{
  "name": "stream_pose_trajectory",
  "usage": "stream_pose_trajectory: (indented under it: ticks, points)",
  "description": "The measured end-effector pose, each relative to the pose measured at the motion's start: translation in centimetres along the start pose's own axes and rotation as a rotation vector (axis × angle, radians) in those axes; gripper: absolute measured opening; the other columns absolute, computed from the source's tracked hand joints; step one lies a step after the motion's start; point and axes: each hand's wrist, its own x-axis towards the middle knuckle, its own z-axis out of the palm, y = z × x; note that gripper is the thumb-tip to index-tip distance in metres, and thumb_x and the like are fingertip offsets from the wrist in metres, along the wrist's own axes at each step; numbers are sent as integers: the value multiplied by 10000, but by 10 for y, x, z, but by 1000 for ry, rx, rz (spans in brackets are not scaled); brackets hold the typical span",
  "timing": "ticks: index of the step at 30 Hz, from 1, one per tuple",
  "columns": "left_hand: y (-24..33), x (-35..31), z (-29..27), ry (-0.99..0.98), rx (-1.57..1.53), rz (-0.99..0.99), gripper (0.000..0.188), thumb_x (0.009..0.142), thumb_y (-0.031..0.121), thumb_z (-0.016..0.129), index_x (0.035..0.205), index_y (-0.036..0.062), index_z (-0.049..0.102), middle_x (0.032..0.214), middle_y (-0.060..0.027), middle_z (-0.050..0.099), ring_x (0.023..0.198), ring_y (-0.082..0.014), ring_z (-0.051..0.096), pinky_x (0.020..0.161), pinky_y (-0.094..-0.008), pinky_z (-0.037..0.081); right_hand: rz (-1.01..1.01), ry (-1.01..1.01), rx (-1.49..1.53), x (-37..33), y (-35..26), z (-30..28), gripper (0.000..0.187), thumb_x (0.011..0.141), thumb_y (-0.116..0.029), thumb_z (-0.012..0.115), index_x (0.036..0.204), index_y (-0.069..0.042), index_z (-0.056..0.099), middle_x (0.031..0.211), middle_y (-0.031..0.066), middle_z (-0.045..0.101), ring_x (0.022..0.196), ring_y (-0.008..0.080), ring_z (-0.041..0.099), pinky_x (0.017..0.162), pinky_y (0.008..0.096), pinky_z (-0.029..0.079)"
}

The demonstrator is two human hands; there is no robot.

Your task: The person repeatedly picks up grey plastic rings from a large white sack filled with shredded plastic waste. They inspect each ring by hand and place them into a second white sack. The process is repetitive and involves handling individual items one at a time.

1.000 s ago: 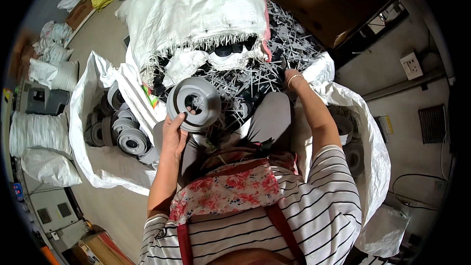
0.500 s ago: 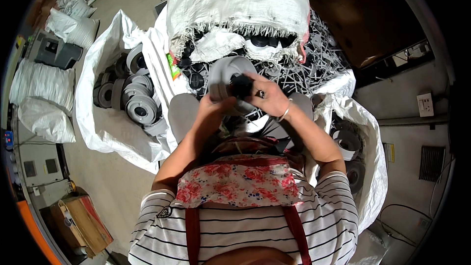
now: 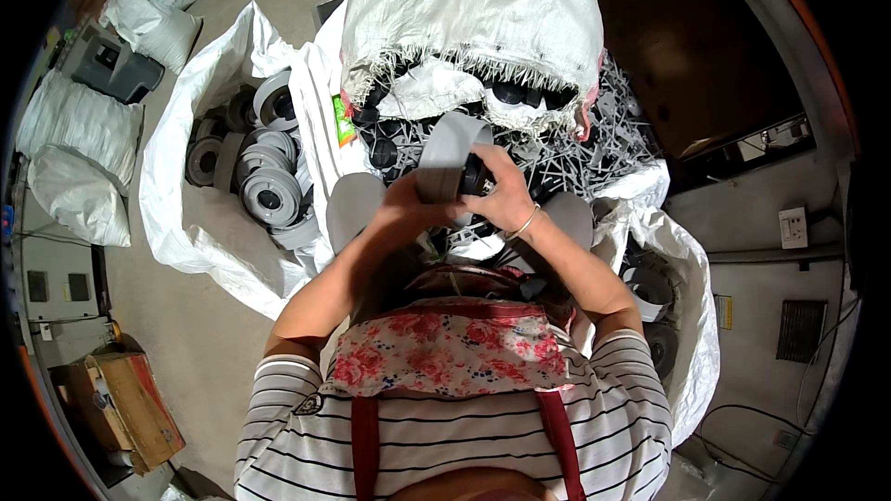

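your left hand (image 3: 408, 211) is wrapped around the lower edge of a grey round plastic spool (image 3: 447, 160), fingers curled shut on its rim. your right hand (image 3: 506, 197) closes over the other side of the same spool, fingers bent around its black centre hub (image 3: 474, 176), with a thin bracelet (image 3: 525, 224) on that wrist. the spool sits raised in front of your chest, tilted on edge, above your knees and just in front of a heap of thin grey plastic sticks (image 3: 594, 144).

behind the spool a large white woven sack (image 3: 464, 9) lies over the heap, its frayed open mouth facing you, with dark round parts showing under the fringe. to your left an open white woven bag (image 3: 186, 223) holds a stack of more grey spools (image 3: 264, 190), lying well apart from your hands. to your right another white bag (image 3: 691, 315) holds a few dark and grey reels (image 3: 650, 286). you wear a striped shirt (image 3: 445, 436) with a floral apron (image 3: 445, 353). a brown cardboard box (image 3: 130, 404) stands on the floor at lower left.
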Motion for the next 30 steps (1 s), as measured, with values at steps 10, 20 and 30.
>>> stream_pose_trajectory:
  ticks: [10,20,30]
  points:
    - [-24,29,-13,52,839,853,887,594,98,803,1369,37,377,1357,-263,401,1270,-437,354,1039,-464,306,629,145,1548,2,6,4,296,892,-112,511,1156,19,536,1115,114,606,984,198,618,867,339,512]
    - [-23,21,-45,273,570,501,546,783,164,704,1266,3,507,1254,-197,551,1208,-302,501,1032,-342,375,381,481,921,-5,37,13,312,803,-38,649,1094,19,549,1022,71,613,901,147,606,804,269,486]
    - [5,28,-13,160,203,480,363,953,247,497,1156,-47,565,1005,-123,639,945,-156,577,862,-269,437,197,423,196,-6,1,20,471,699,-88,738,1122,-8,545,974,35,580,876,136,565,773,270,462]
